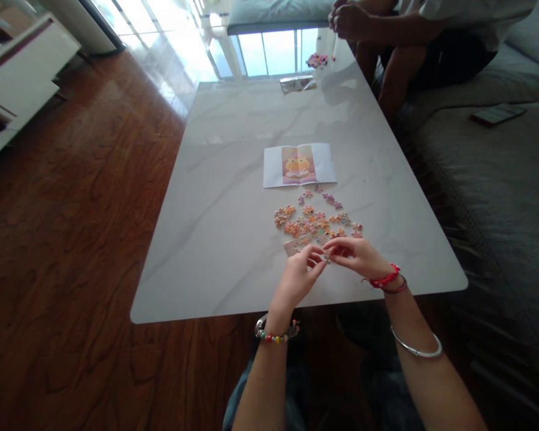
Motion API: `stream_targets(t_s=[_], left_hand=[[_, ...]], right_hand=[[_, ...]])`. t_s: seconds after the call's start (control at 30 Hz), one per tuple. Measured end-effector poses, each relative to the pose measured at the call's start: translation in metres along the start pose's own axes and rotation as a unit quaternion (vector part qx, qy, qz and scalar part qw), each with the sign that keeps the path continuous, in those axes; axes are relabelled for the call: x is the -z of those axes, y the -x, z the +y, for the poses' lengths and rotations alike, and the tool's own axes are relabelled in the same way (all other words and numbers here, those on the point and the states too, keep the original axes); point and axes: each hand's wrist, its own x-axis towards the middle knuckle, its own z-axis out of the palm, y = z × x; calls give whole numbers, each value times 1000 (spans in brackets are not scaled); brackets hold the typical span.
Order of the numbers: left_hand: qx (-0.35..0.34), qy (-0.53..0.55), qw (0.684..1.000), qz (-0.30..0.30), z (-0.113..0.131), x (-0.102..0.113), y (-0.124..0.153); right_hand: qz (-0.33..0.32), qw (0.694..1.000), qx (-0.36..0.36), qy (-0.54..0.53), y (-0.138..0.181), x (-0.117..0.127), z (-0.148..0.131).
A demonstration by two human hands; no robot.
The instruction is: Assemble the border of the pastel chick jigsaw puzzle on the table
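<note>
Your left hand (299, 278) and right hand (357, 254) pinched one piece (327, 258) in a shared grip; pile (317, 222) lay just beyond, sheet (299, 164) past it, co-worker's hands (348, 18) well apart.

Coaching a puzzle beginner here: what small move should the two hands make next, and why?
Probably lower the left hand and right hand to the loose pile of small pastel jigsaw pieces: their fingertips meet just short of it, anything pinched too small to tell.

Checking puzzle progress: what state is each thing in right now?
left hand: fingertips pinched on small piece.
right hand: pinching the same piece.
puzzle pieces: scattered, mostly loose.
picture sheet: unfolded, lying flat.
other person's hands: held together, raised.
</note>
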Motion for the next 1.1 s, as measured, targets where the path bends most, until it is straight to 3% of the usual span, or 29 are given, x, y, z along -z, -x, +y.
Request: stream_targets(t_s=[0.17, 0.4, 0.53, 0.63, 0.7, 1.1], left_hand=[[51, 76, 996, -14, -2, -6, -4], [104, 167, 980, -1, -7, -20, -11], [83, 8, 995, 52, -8, -16, -10], [38, -128, 982, 137, -8, -11, -8], [7, -178, 972, 153, -7, -10, -7], [-113, -293, 948, 54, -7, -16, -5]], right_hand=[[-7, 993, -33, -114, -1, 1, 2], [-19, 984, -100, -145, 3, 6, 4], [16, 992, -118, -52, 4, 9, 12], [40, 991, -122, 39, 4, 10, 16], [52, 989, -123, 69, 3, 8, 15], [109, 978, -84, 154, 1, 3, 4]])
